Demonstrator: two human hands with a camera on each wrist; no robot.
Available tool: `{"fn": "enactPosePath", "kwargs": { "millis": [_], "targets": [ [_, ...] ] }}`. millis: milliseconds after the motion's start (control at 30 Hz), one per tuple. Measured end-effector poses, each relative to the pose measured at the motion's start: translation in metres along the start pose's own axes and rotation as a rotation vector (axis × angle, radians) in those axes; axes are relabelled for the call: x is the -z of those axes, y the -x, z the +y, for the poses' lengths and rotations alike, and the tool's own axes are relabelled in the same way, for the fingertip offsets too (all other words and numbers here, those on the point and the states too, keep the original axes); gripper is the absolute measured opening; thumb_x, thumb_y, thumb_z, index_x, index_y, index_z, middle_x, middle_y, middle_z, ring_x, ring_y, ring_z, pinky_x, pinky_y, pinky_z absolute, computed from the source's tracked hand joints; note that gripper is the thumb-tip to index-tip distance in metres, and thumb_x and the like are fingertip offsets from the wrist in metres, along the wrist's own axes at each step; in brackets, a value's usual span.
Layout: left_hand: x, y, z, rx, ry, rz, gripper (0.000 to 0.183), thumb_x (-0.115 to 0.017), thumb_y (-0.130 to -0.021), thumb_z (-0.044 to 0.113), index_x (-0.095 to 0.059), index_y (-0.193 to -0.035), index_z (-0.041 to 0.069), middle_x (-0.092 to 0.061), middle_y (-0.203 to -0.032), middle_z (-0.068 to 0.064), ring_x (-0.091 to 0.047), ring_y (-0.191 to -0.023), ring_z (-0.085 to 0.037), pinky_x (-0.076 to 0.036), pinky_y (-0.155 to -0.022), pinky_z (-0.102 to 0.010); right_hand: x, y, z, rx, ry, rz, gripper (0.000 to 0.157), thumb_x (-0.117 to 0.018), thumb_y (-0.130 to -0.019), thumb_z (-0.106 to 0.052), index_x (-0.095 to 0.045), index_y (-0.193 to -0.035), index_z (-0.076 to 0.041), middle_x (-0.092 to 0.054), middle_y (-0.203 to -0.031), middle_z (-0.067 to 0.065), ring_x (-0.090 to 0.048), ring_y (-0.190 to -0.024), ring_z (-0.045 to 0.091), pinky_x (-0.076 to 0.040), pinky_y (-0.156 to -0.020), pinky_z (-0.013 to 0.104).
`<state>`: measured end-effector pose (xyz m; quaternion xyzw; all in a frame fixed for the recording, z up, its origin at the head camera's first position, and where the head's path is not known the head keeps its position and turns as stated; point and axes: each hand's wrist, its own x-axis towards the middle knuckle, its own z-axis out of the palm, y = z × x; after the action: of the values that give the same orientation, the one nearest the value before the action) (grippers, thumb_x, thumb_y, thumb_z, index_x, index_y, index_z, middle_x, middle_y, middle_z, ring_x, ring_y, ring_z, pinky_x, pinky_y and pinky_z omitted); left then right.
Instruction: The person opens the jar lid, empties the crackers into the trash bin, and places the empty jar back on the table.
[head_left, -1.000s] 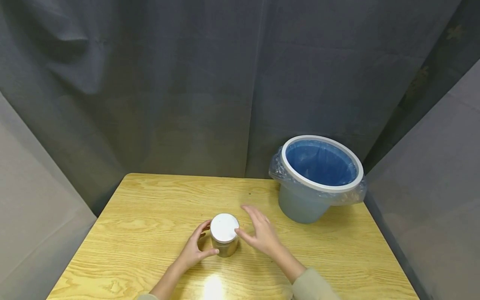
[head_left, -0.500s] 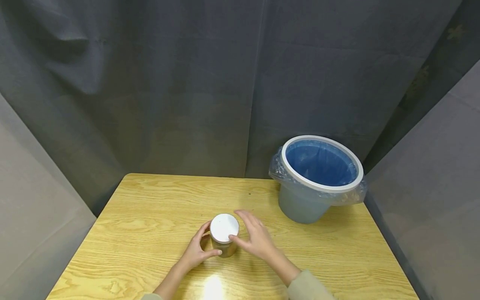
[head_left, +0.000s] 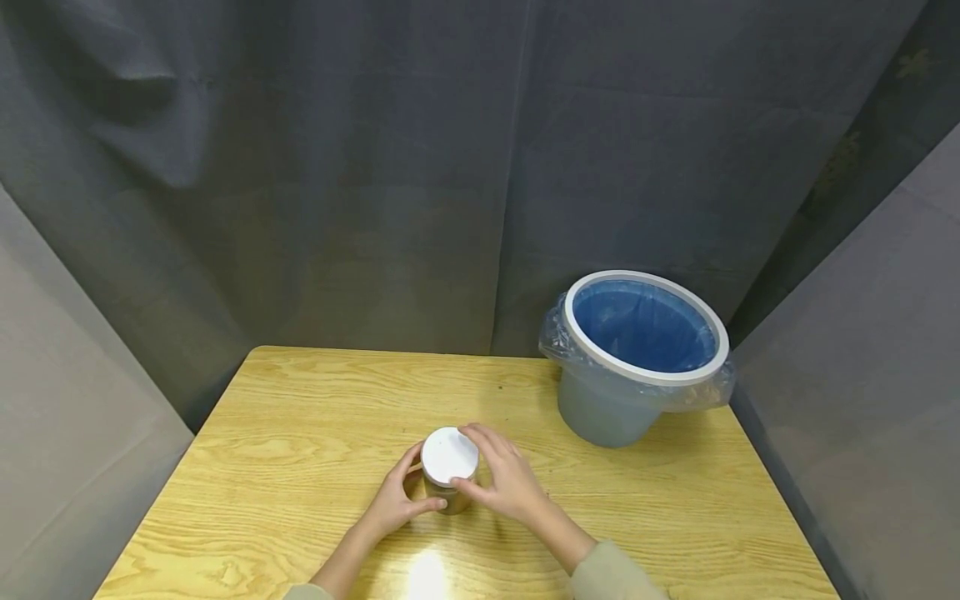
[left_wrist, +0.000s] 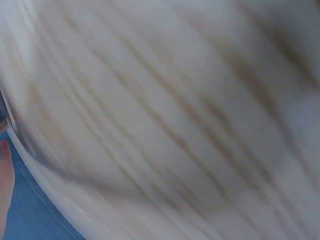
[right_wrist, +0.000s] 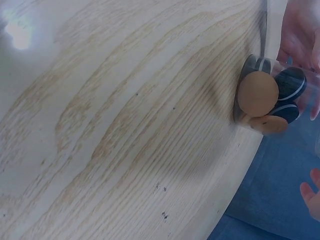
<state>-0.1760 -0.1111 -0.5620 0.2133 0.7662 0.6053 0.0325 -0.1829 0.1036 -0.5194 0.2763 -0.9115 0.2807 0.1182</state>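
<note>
A jar (head_left: 448, 500) with a flat white lid (head_left: 448, 455) stands on the wooden table in the head view. Its clear wall shows several round orange and dark pieces (right_wrist: 258, 94) inside, seen in the right wrist view. My left hand (head_left: 392, 502) grips the jar's body, with the thumb across the front and the fingers round its left side. From the right, my right hand (head_left: 506, 482) holds the lid by its rim, thumb at the front edge and fingertips at the far right edge. In the left wrist view, part of a hand (left_wrist: 6, 185) shows at the left edge.
At the table's back right stands a bucket (head_left: 607, 408) lined with a clear plastic bag, which hangs over its white rim. Dark grey curtains (head_left: 375, 208) rise behind the table (head_left: 247, 467), with light grey panels at both sides.
My right hand has moved left, so its thumb and fingertips have come onto the lid's rim. The left thumb has slid slightly further across the jar's front. The jar stays where it was.
</note>
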Motion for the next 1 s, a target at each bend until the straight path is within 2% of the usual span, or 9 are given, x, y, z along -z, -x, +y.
{"fn": "enactPosePath", "kwargs": {
  "millis": [467, 1000],
  "targets": [
    [-0.0015, -0.0028, -0.0064, 0.034, 0.059, -0.034, 0.085, -0.077, -0.072, 0.01, -0.027, -0.141, 0.004, -0.036, -0.14, -0.015, -0.034, -0.125, -0.037, -0.036, -0.103, -0.05, -0.0051, 0.0002, -0.0027, -0.006, -0.002, -0.026, 0.073, -0.055, -0.08, -0.062, -0.036, -0.139, -0.023, -0.041, -0.138, 0.007, -0.042, -0.123, 0.027, -0.04, -0.097, 0.053],
    [-0.0012, -0.0034, -0.006, 0.098, 0.083, -0.02, 0.085, -0.078, -0.071, 0.009, -0.03, -0.141, 0.005, -0.036, -0.14, -0.015, -0.033, -0.126, -0.037, -0.034, -0.104, -0.05, -0.0095, -0.0009, -0.0022, -0.008, 0.022, -0.028, 0.072, -0.058, -0.079, -0.06, -0.041, -0.137, -0.021, -0.041, -0.137, 0.007, -0.044, -0.121, 0.028, -0.043, -0.095, 0.052]
  ]
}}
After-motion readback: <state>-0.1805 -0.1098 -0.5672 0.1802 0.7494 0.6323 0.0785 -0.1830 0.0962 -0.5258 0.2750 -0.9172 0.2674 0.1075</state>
